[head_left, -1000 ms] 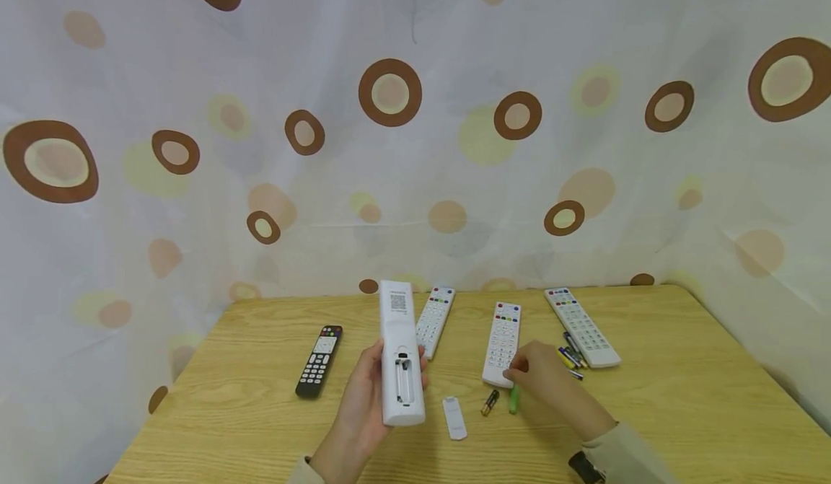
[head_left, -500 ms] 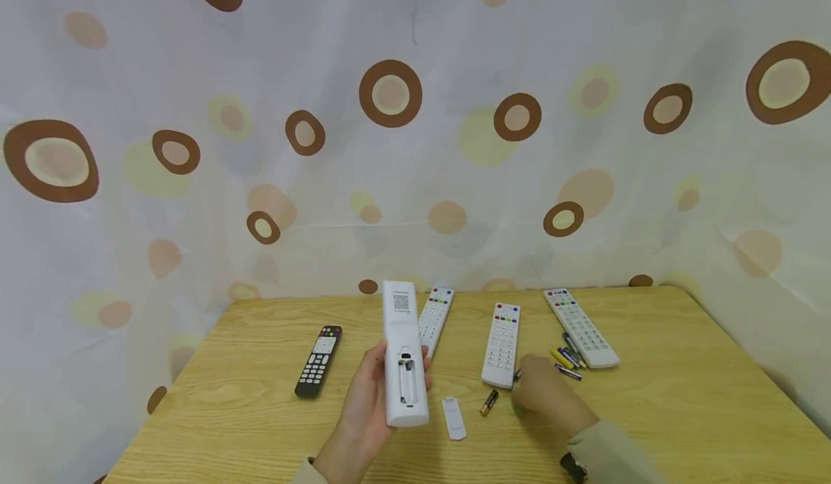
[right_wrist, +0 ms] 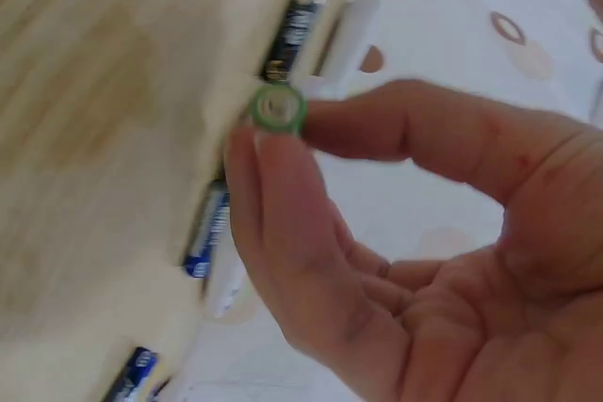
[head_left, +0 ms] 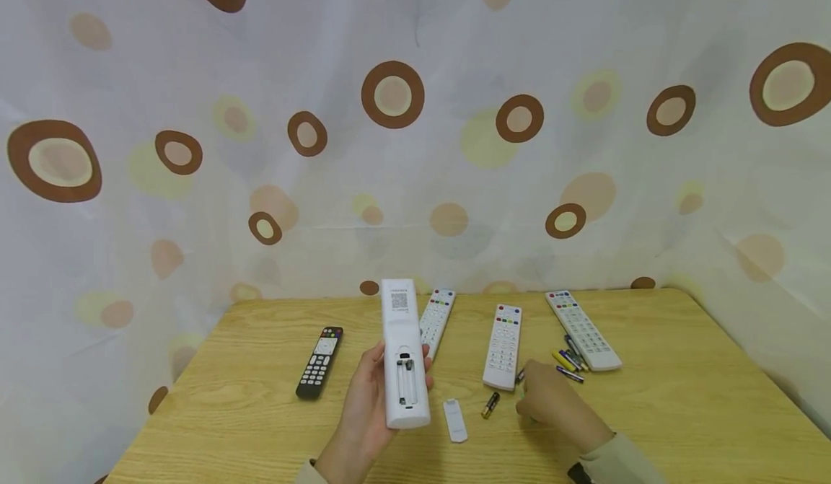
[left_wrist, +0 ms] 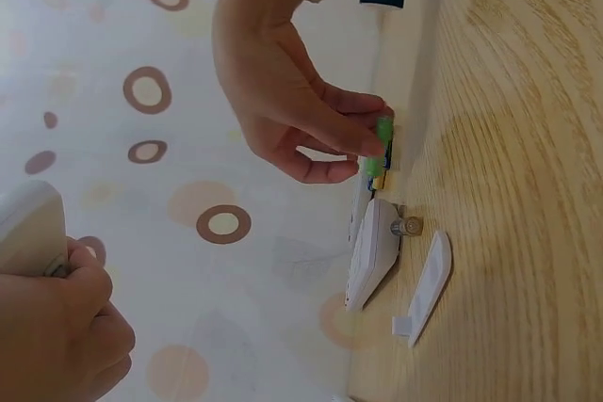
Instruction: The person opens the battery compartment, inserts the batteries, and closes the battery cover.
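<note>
My left hand (head_left: 366,405) holds a white remote control (head_left: 400,325) upright, its back towards me. Its battery compartment (head_left: 406,381) has no lid on, and metal contacts show inside. Over the table to the right, my right hand (head_left: 555,401) pinches a green battery (right_wrist: 278,108) between thumb and fingers, one end facing the right wrist camera. In the left wrist view the green battery (left_wrist: 377,150) is just above the tabletop. A loose white battery cover (head_left: 456,420) and a black-and-gold battery (head_left: 490,405) lie between the hands.
Farther back lie three white remotes, one behind my left hand (head_left: 438,318), one in the middle (head_left: 502,347) and one at right (head_left: 584,331). Several batteries (head_left: 568,360) lie beside the right one. A black remote (head_left: 319,363) lies at left. A patterned curtain (head_left: 441,166) hangs behind the table.
My right hand has moved from the middle white remote's lower corner down to the green battery on the table and taken hold of it. My left hand keeps its remote nearly still.
</note>
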{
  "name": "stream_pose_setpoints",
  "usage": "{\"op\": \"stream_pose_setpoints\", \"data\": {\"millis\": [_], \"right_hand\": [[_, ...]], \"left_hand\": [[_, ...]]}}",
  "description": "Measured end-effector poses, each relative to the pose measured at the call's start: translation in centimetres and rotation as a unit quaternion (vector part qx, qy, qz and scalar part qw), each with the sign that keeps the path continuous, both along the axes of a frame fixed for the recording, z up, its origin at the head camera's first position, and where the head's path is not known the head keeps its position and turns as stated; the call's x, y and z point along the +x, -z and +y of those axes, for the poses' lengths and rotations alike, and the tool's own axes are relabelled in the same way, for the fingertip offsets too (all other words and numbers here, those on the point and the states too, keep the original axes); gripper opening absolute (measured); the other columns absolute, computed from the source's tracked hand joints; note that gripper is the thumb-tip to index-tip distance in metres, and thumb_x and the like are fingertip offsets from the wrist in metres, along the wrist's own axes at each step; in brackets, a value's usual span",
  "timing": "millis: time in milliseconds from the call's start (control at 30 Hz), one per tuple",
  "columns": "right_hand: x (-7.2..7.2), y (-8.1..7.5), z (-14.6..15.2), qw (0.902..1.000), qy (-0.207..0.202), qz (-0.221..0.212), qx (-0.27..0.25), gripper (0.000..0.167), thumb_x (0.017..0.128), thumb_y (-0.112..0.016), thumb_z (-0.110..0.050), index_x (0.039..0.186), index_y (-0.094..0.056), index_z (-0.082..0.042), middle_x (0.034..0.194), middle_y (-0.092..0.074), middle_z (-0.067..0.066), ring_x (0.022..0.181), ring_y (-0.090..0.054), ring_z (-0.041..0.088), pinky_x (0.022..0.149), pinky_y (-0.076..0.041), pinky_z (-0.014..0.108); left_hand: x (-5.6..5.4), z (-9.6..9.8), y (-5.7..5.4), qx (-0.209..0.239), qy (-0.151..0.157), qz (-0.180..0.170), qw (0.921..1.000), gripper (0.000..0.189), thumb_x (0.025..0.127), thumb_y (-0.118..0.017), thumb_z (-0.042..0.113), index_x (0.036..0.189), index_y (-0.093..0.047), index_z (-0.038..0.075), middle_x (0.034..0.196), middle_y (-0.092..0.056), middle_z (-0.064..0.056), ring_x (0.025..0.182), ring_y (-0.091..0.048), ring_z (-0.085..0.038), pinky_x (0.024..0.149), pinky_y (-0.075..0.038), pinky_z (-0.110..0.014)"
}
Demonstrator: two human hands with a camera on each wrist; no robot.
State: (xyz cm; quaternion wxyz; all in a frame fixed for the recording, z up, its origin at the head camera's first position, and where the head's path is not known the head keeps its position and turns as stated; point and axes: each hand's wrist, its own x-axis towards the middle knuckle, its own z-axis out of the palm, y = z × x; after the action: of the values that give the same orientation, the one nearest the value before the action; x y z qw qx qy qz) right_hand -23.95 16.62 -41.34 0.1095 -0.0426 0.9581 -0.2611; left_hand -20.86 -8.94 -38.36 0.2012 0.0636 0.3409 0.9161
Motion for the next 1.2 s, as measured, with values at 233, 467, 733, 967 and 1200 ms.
{"op": "stream_pose_setpoints", "data": {"millis": [233, 467, 733, 967, 1200], "right_hand": [[1.1, -2.4, -0.1, 0.9745, -0.111, -0.042, -0.191, 0.023, 0.081, -0.067, 0.001, 0.103, -0.061, 0.002, 0.065, -0.058, 0.005, 0.055, -0.057, 0.016, 0.052, -0.049, 0.03], [1.4, -4.7, -0.5, 0.9191, -0.196, -0.07, -0.334, 0.03, 0.091, -0.064, -0.005, 0.119, -0.06, 0.004, 0.085, -0.064, 0.009, 0.073, -0.066, 0.024, 0.067, -0.058, 0.037], [2.6, -5.8, -1.6, 0.8941, -0.159, -0.024, -0.418, 0.03, 0.089, -0.067, -0.008, 0.112, -0.057, 0.007, 0.094, -0.064, 0.016, 0.083, -0.068, 0.022, 0.074, -0.057, 0.035], [4.9, -6.1, -5.4, 0.8592, -0.181, 0.246, -0.411, 0.014, 0.084, -0.071, -0.003, 0.097, -0.065, -0.005, 0.093, -0.069, 0.009, 0.081, -0.069, 0.012, 0.068, -0.058, 0.03], [5.1, -4.7, -8.3, 0.7961, -0.241, 0.448, -0.328, 0.031, 0.069, -0.077, 0.013, 0.092, -0.067, -0.005, 0.086, -0.066, 0.004, 0.074, -0.064, 0.012, 0.065, -0.052, 0.016]], "left_hand": [[0.0, -0.1, -0.2, 0.021, 0.014, -0.004, 0.9997, 0.054, 0.105, -0.022, 0.037, 0.15, -0.012, 0.01, 0.126, -0.047, -0.012, 0.111, -0.053, -0.018, 0.095, -0.046, -0.032], [0.0, 0.0, -0.1, 0.014, 0.012, -0.002, 0.9998, 0.056, 0.104, -0.022, 0.037, 0.15, -0.011, 0.007, 0.126, -0.048, -0.011, 0.111, -0.053, -0.017, 0.096, -0.046, -0.032], [0.2, 0.1, -0.1, 0.017, 0.007, -0.014, 0.9997, 0.055, 0.104, -0.023, 0.037, 0.149, -0.013, 0.008, 0.126, -0.049, -0.011, 0.11, -0.054, -0.016, 0.095, -0.047, -0.032], [0.2, 0.2, -0.1, 0.018, 0.024, 0.001, 0.9995, 0.056, 0.104, -0.021, 0.037, 0.15, -0.01, 0.007, 0.123, -0.051, -0.009, 0.108, -0.054, -0.016, 0.094, -0.045, -0.03], [0.4, 0.5, 0.2, 0.018, 0.025, 0.018, 0.9994, 0.054, 0.104, -0.018, 0.035, 0.149, -0.013, 0.005, 0.12, -0.053, -0.008, 0.099, -0.056, -0.016, 0.093, -0.046, -0.031]]}}
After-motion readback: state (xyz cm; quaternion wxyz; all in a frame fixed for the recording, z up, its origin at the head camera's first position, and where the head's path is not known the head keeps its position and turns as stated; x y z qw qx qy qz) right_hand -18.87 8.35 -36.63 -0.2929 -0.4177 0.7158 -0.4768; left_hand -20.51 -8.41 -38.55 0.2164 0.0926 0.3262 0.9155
